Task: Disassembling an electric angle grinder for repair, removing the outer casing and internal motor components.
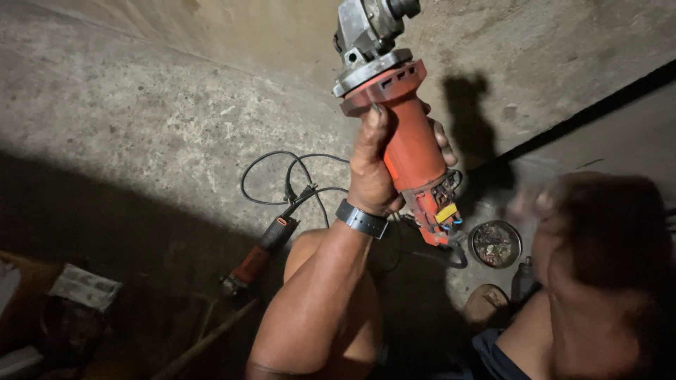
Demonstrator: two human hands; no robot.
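Gripping the red grinder (401, 134) overhead, the left hand (372, 165) is clenching its body; the rear cover is already off, wiring exposed. The right hand (539, 207) is blurred, its fingers unreadable. Reassembly seems left.

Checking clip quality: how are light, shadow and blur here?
Head view: hard light on the concrete floor, deep shadow lower left; the left hand and red angle grinder are sharp; the right hand is motion-blurred.
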